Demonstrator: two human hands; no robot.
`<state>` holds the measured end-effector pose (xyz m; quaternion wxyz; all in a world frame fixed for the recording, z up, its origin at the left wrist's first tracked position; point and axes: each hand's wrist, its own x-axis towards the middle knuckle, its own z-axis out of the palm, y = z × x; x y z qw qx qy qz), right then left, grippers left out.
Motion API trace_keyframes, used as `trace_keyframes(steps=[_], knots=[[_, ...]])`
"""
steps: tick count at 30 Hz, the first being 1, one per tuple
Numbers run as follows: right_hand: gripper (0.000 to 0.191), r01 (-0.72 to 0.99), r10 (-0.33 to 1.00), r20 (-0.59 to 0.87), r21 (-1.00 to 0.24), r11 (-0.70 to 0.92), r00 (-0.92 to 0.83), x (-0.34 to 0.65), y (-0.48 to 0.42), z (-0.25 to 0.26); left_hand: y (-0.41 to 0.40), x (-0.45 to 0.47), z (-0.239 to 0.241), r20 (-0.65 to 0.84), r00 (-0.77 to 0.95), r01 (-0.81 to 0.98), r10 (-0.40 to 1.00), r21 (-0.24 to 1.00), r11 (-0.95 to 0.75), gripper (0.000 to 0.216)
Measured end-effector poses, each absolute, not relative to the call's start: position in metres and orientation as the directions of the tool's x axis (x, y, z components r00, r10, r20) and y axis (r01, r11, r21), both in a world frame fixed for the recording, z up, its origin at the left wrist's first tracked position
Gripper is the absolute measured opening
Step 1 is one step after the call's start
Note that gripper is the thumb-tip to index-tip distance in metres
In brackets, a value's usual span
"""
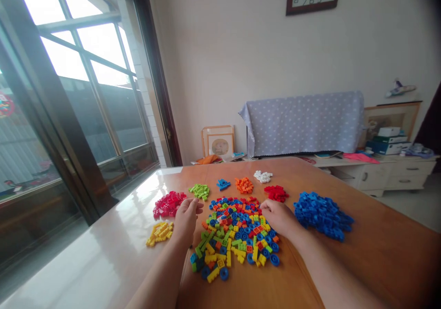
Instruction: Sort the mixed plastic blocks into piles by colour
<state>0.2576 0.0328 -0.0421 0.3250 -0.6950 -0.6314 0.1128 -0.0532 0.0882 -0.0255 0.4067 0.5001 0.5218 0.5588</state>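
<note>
A mixed pile of toy building bricks (237,231) in many colours spreads across the middle of the table. My left hand (187,214) is at the pile's left side, between it and a heap of pinkish-red bricks (167,204). Its fingers are curled in toward the thumb, and anything between them is too small to make out. On the opposite side, my right hand (278,214) reaches to the pile's upper right edge with closed fingertips pointing down at the bricks. What those fingertips hold, if anything, is hidden. Blue round pieces lie among the mixed bricks.
Single-colour heaps surround the pile: yellow (160,233), lime green (199,191), small blue (223,184), orange (244,185), white (262,176), red (276,193) and large blue (322,214). The wooden table (382,235) has glare on its left side.
</note>
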Motion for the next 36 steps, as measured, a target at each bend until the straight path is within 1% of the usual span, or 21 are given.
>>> trace_keyframes(steps=[4,6,9,11,15,17,20,23,27,31,36], knots=[[0.019,0.851,0.968,0.224,-0.525,0.022,0.112,0.248,0.026,-0.036,0.088,-0.049,-0.026,0.167,-0.069,0.137,0.983,0.978,-0.157,0.035],[0.018,0.865,0.976,0.211,-0.498,0.054,0.061,0.242,0.022,-0.034,0.085,-0.046,-0.024,0.19,-0.016,0.193,0.982,0.964,-0.183,0.033],[0.021,0.865,0.982,0.187,-0.49,0.108,-0.017,0.239,0.019,-0.034,0.08,-0.041,-0.019,0.241,0.056,0.309,0.969,0.919,-0.246,0.028],[0.022,0.866,0.986,0.163,-0.488,0.11,-0.033,0.239,0.019,-0.035,0.076,-0.04,-0.016,0.265,0.102,0.36,0.959,0.888,-0.284,0.023],[0.023,0.87,0.989,0.147,-0.485,0.095,-0.026,0.243,0.02,-0.035,0.072,-0.04,-0.011,0.27,0.143,0.373,0.952,0.877,-0.304,0.015],[0.023,0.87,0.987,0.157,-0.486,0.085,-0.008,0.245,0.018,-0.033,0.073,-0.041,-0.012,0.282,0.138,0.382,0.95,0.869,-0.313,0.015],[0.02,0.877,0.988,0.149,-0.479,0.047,0.028,0.247,0.014,-0.027,0.076,-0.044,-0.016,0.323,0.148,0.436,0.935,0.827,-0.355,0.017],[0.017,0.885,0.997,0.081,-0.466,0.02,0.02,0.249,0.009,-0.022,0.078,-0.046,-0.018,0.353,0.162,0.477,0.922,0.79,-0.386,0.018],[0.014,0.894,1.0,0.016,-0.447,-0.002,0.01,0.25,0.005,-0.019,0.078,-0.045,-0.018,0.356,0.178,0.475,0.917,0.785,-0.397,0.018],[0.014,0.886,0.999,0.011,-0.462,-0.022,0.03,0.25,0.006,-0.022,0.078,-0.044,-0.019,0.372,0.211,0.521,0.904,0.74,-0.426,0.02],[0.016,0.876,0.999,0.035,-0.483,0.003,0.016,0.251,0.008,-0.024,0.075,-0.044,-0.016,0.36,0.251,0.627,0.899,0.647,-0.434,0.024]])
